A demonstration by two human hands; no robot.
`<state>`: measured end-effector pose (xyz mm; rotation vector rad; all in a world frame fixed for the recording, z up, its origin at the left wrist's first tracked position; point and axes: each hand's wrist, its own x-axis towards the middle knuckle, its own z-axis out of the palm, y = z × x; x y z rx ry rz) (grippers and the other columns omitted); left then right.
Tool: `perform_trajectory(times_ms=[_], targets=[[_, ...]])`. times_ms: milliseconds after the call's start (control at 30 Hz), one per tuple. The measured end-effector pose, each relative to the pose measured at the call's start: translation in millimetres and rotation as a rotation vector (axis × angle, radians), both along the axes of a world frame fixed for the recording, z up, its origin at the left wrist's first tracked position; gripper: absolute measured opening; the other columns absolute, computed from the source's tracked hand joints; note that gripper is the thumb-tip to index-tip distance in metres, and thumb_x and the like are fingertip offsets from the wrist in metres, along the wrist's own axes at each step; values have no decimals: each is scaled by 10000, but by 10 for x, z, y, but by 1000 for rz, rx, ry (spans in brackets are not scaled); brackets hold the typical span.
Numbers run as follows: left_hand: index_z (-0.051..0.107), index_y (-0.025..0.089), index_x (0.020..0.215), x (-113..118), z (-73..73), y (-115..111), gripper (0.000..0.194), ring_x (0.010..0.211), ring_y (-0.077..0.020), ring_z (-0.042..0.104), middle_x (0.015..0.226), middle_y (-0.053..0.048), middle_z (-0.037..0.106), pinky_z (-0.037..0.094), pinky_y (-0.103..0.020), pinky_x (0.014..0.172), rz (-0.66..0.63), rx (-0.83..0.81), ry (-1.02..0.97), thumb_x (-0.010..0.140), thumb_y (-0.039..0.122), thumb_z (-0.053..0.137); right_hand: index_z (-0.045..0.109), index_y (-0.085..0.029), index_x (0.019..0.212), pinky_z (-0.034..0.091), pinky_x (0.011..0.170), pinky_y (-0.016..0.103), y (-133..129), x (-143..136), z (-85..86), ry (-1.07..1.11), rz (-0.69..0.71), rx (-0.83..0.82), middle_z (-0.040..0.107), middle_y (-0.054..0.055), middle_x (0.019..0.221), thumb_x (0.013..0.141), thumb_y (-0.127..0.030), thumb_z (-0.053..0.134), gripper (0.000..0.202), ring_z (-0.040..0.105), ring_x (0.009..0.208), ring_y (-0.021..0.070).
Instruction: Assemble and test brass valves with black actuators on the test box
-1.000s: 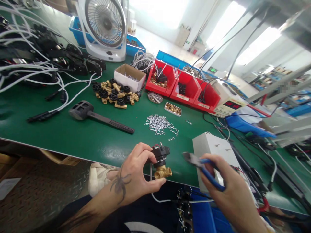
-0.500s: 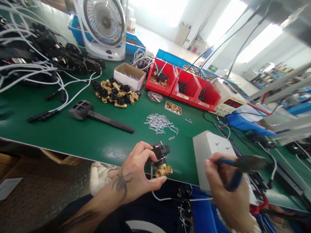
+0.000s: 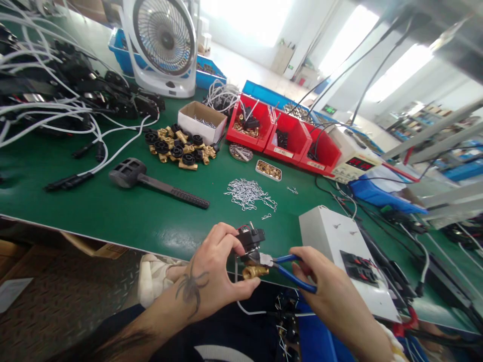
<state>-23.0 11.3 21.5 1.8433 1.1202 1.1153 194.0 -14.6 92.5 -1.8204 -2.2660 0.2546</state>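
My left hand [image 3: 217, 269] grips a valve [image 3: 252, 239] with a black top and a brass body, close to the table's front edge. A white cable hangs from it. In my right hand [image 3: 320, 281] are blue-handled pliers [image 3: 290, 271]. Their jaws meet the valve between the black part and the brass fitting. Whether the jaws are clamped on anything there is too small to make out. Beyond my hands lies a pile of silver spring clips [image 3: 247, 193], with a single clip [image 3: 266, 216] nearer the valve.
A black rubber mallet [image 3: 158, 186] lies left of the clips. Behind are brass-and-black fittings [image 3: 181, 146], a small tray [image 3: 268, 170] of brass parts, red bins [image 3: 289, 151] and a fan [image 3: 164, 45]. A grey box [image 3: 324, 241] stands to the right.
My right hand has swung the pliers from above the grey box leftward to the valve. My left hand keeps the valve in nearly the same place.
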Motion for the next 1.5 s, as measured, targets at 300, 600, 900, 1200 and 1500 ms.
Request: perform_trajectory(times_ms=[300,600,900,1200,1500], targets=[[523,215,833,34,14,-2,339,951,-223,574,1044,-48,543,512,-362,811,10,22,8,609,162,773,581,-218,809,447,476,279,-23,37,-16,-59,21,39,640,17,644,816,-147,455,145,605,517,179],[514,216,825,31,-5,-27,336,943,-227,577,1051,-54,540,526,-365,798,16,35,15,612,179,770,563,-226,834,424,471,258,-11,16,-57,7,-1,136,622,0,643,825,-117,454,155,588,510,163],[510,213,828,43,3,-25,331,982,-241,577,1061,-64,544,521,-379,821,9,45,27,620,176,765,554,-235,890,467,537,263,-22,45,-23,18,-104,295,639,-3,699,845,-150,495,113,628,575,167],[507,213,826,39,1,-16,341,961,-237,577,1043,-62,551,526,-372,807,6,64,41,617,186,776,544,-233,898,469,538,258,-11,21,-1,65,-158,440,643,7,731,878,-200,513,49,620,583,158],[509,216,811,49,21,-21,338,947,-241,585,1030,-61,557,540,-384,800,12,62,45,604,180,773,547,-231,936,469,542,257,-50,36,-9,54,-136,411,645,10,764,888,-187,504,79,612,595,156]])
